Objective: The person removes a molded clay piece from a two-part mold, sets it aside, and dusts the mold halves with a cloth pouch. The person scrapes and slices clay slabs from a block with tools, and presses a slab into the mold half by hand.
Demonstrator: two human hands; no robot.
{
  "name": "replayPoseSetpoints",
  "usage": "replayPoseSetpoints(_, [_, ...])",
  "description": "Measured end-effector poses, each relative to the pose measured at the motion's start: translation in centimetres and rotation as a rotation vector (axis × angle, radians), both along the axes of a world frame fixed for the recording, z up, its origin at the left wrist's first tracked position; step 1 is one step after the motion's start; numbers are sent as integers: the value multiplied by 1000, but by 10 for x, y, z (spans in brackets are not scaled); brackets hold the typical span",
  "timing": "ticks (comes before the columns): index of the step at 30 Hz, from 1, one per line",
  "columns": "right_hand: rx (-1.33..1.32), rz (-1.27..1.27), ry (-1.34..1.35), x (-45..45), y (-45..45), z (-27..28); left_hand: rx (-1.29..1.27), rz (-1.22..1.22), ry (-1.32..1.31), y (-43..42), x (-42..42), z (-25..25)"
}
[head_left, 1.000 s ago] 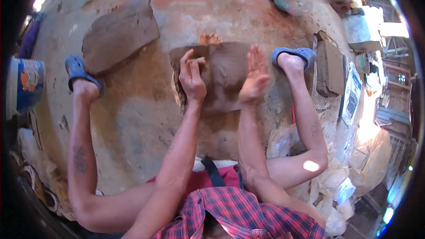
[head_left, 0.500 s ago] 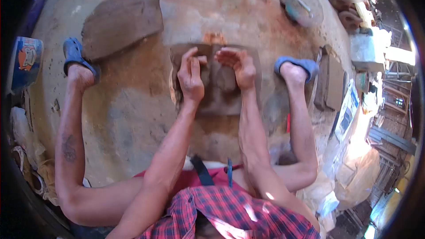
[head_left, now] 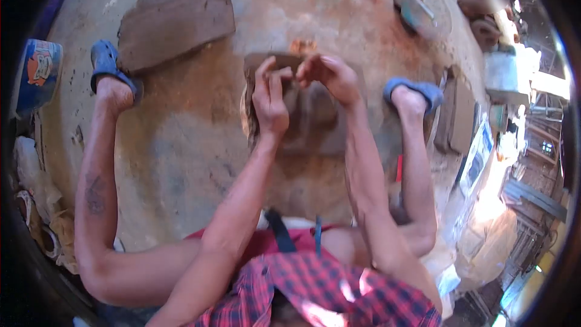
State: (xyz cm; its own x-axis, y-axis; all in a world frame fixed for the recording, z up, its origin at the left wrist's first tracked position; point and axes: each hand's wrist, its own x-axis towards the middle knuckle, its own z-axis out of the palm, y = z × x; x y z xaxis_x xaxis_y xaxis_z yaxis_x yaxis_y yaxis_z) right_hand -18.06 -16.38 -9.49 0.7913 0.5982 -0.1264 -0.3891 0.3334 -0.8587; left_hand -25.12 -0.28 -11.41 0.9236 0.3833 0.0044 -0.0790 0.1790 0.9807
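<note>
Between my feet lies a dark brown clay slab [head_left: 308,139], flat on the ground with a smooth, blurred surface. Above its left part is my left hand [head_left: 270,97], fingers bent and apart, nothing seen in it. My right hand [head_left: 331,79] is curved over the slab's upper middle, its fingers pointing toward my left hand and spread a little, with nothing seen between them. The two hands are close but apart. Whether either one touches the clay cannot be made out. A small orange-brown lump [head_left: 303,46] shows just beyond the slab.
A large clay slab [head_left: 175,21] lies at upper left, and stacked clay blocks [head_left: 455,112] stand beyond my right foot. A round dish [head_left: 423,9] is at upper right. A blue bucket [head_left: 41,77] stands far left. Plastic sheets [head_left: 487,242] lie at lower right.
My right hand has swung inward from the slab's right side, its upright fingers now curved toward my left hand. My left hand keeps nearly the same pose. The view has shifted slightly.
</note>
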Motion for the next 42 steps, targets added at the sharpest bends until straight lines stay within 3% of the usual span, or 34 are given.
replayPoseSetpoints(2, [-59, 10, 79, 22, -12, -34, 1, 39, -98, -1, 18, 5])
replayPoseSetpoints(4, [-170, 24, 35, 7, -13, -8, 64, 19, -50, 0, 3, -7])
replayPoseSetpoints(7, [35, -351, -187, -15, -12, 21, 19, 48, -33, -1, 10, -3])
replayPoseSetpoints(10, [-93, -414, -157, -23, -29, -53, 47, 38, -68, -2, 14, 11])
replayPoseSetpoints(12, [-71, -404, -110, -30, -25, -15, 85, 50, -63, -4, 5, -7])
replayPoseSetpoints(14, [68, -611, -368, -42, -14, 5, 13, 59, -70, -5, 10, -17])
replayPoseSetpoints(15, [-90, -772, -382, -51, -9, -10, 21, 64, -48, -4, 10, -14])
replayPoseSetpoints(16, [-502, -692, -369, -60, -12, -36, 22, 48, -38, -6, 3, -3])
replayPoseSetpoints(18, [-167, -818, -284, -56, -6, -37, 107, 43, -75, -3, 10, 1])
replayPoseSetpoints(19, [-171, -823, -292, -65, -2, -23, 50, 53, -81, -6, 4, -8])
replayPoseSetpoints(21, [-204, -1093, -506, -63, 12, -14, 18, 76, -70, -7, 7, -15])
replayPoseSetpoints(22, [-219, -1090, -466, -75, 17, -25, 27, 74, -31, -3, -4, -16])
replayPoseSetpoints(24, [-1114, -899, -1112, -79, 17, -28, 102, 61, -43, -8, -1, -5])
replayPoseSetpoints(25, [-1104, -1066, -966, -74, 25, -25, 82, 78, -26, -9, 2, -2])
replayPoseSetpoints(28, [-1326, -1150, -1113, -79, 35, 0, 45, 106, -72, -9, 6, -10])
replayPoseSetpoints(29, [-1462, -1141, -1230, -79, 37, -19, 183, 91, -64, -6, 2, -8])
replayPoseSetpoints(30, [-1731, -962, -988, -81, 39, -36, 99, 94, -74, -8, 2, -3])
replayPoseSetpoints(33, [-1688, -1070, -1123, -80, 38, -26, 83, 106, -80, -12, 5, -3])
replayPoseSetpoints(35, [-1685, -1011, -1230, -80, 40, -34, 149, 130, -110, -12, 7, -16])
replayPoseSetpoints(38, [-1777, -979, -1166, -81, 41, -30, 309, 102, -31, -16, -2, 3])
replayPoseSetpoints(40, [-1732, -1017, -1202, -66, 41, -30, 519, 212, -174, -19, 2, 6])
replayPoseSetpoints(42, [-1652, -1043, -1036, -82, 42, -37, 596, 261, -118, -19, -9, -4])
